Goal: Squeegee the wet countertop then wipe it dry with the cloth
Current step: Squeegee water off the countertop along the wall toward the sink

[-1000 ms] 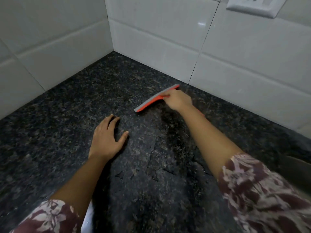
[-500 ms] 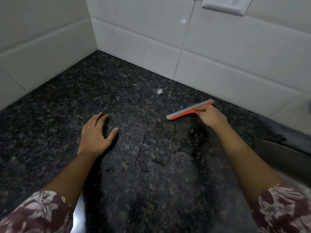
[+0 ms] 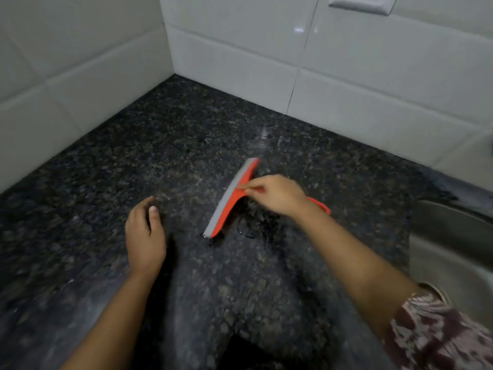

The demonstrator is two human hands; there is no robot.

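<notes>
My right hand (image 3: 277, 194) grips the handle of an orange squeegee (image 3: 230, 201) with a grey blade. The blade lies on the dark speckled granite countertop (image 3: 186, 145) and runs diagonally from upper right to lower left. A small bead of water sits at the blade's lower end, and wet patches show to its right. My left hand (image 3: 145, 236) rests on the counter to the left of the blade, fingers together, holding nothing. No cloth is in view.
White tiled walls (image 3: 240, 49) meet in a corner at the back left. A wall socket (image 3: 360, 4) sits at the top right. A steel sink (image 3: 450, 252) drops off at the counter's right edge.
My right hand has pulled the squeegee away from the back wall toward the counter's middle and turned the blade more upright. My left hand has curled its fingers in.
</notes>
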